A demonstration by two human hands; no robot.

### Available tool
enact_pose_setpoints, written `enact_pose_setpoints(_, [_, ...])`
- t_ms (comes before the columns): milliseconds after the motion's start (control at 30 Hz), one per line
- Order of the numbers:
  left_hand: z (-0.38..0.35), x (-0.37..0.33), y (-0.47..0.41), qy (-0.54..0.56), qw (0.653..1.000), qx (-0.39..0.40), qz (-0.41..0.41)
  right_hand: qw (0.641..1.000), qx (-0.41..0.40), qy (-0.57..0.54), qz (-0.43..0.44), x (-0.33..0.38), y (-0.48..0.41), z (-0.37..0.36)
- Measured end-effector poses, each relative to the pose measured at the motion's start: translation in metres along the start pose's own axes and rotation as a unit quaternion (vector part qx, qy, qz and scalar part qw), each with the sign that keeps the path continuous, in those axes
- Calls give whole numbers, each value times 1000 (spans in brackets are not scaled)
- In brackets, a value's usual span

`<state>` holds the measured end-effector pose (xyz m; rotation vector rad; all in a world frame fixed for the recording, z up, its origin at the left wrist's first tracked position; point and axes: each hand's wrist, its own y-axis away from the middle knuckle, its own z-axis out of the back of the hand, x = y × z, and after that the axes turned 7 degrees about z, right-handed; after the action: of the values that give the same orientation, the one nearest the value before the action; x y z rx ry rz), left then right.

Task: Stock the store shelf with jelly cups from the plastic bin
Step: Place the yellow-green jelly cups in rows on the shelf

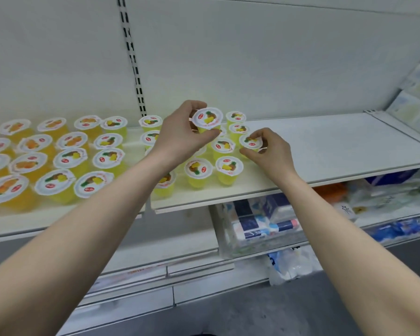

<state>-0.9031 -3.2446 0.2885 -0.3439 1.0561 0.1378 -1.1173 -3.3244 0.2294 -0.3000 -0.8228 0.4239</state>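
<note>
Shelf (330, 146), open right of right hand (270, 152)

Lighting: bright, even; I saw soft shadow beneath the shelf (325, 146). Blur: jelly cups (7, 190) at near left smeared, washed out. Distortion: shelf edges bowed toward frame borders. Far right packages (412, 105) were out of focus.

Translucent glossy plastic jelly cups (224, 169), paper-like lids; matt white shelf (325, 146)
</note>
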Motion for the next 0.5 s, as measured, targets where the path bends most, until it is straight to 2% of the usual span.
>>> enact_pose_setpoints(100, [-7, -5, -1, -26, 999, 12, -16, 1000, 20, 4, 7, -3, -1, 3])
enact_pose_setpoints(267, [-28, -19, 1, -100, 992, 38, -73, 993, 98, 48, 47, -13, 2, 25])
enact_pose_setpoints(367, [-47, -26, 3, -188, 974, 53, -115, 991, 83, 90, 51, -20, 4, 42])
enact_pose_setpoints(500, [-75, -28, 9, -337, 928, 54, -147, 991, 32, 120, 51, -27, 4, 56])
